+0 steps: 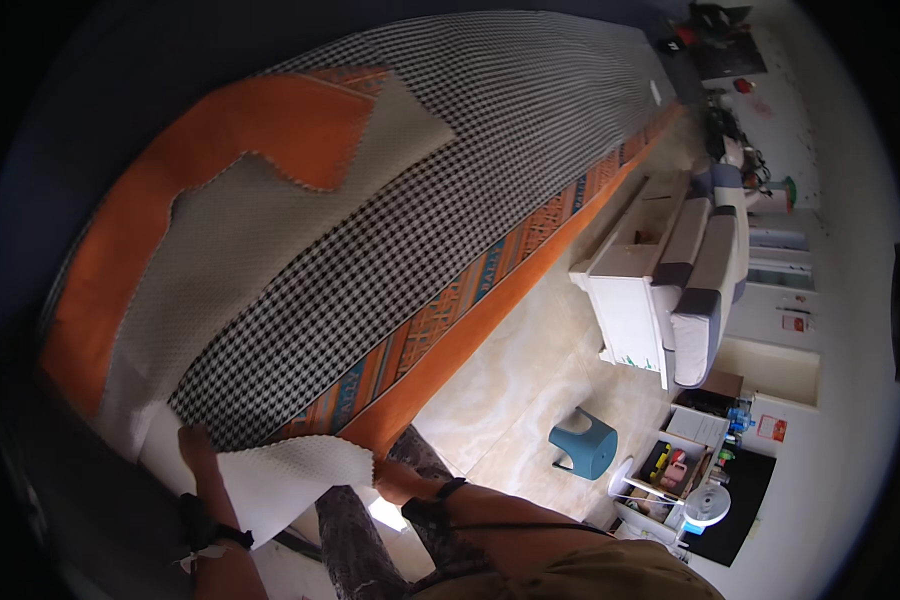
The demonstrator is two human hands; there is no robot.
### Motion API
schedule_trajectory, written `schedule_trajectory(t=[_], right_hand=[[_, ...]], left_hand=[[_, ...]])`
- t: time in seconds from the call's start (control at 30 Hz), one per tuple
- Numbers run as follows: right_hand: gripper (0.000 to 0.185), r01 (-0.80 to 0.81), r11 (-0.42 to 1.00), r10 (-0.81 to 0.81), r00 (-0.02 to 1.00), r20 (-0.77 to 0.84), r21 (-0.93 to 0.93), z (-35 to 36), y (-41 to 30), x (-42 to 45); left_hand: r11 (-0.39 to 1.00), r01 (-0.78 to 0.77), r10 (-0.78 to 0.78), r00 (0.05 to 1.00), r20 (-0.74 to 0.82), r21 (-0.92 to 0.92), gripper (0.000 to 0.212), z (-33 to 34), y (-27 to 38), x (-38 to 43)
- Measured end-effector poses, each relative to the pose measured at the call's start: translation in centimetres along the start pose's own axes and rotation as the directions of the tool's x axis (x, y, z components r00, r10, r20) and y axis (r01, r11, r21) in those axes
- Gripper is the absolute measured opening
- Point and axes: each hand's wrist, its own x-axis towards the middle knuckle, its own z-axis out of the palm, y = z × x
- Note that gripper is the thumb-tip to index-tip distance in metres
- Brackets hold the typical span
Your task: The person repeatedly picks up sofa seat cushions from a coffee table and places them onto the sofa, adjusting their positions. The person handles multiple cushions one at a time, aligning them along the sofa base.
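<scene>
A long patterned mat or cover [390, 255] lies in front of me, with a black-and-white houndstooth middle and an orange border that bears writing. Part of its far side is turned over, showing an off-white dotted underside [217, 247] beside plain orange cloth [285, 120]. At its near end, my left hand [197, 448] grips the edge, where a white flap [292, 480] of the underside curls up. To the right, my right hand [397, 482] pinches the flap's corner next to the orange border. The fingertips of both hands are partly hidden by cloth. Dark bands circle both wrists.
Pale marble-look tiles [495, 382] cover the floor to the right. A blue-green plastic stool [585, 442] stands there. Beyond it are a white wooden sofa frame [630, 307] with cushions [697, 330], a white fan [705, 506] and open drawers [671, 469] holding small things.
</scene>
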Motion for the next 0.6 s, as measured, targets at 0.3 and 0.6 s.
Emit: schedule_trajectory(t=[0.3, 0.6], right_hand=[[0.028, 0.22, 0.974, -0.223, 0.877, 0.426, 0.057, -2.2, -6.1, -1.0], [0.036, -0.049, 0.97, -0.068, 0.886, 0.459, 0.238, -2.7, -7.2, 3.3]], left_hand=[[0.909, 0.326, -0.141, 0.828, 0.543, -0.261, 0.041, -1.8, -1.5, -11.6], [0.993, 0.064, -0.114, 0.756, 0.644, 0.1, 0.015, -1.8, -4.6, -16.1]])
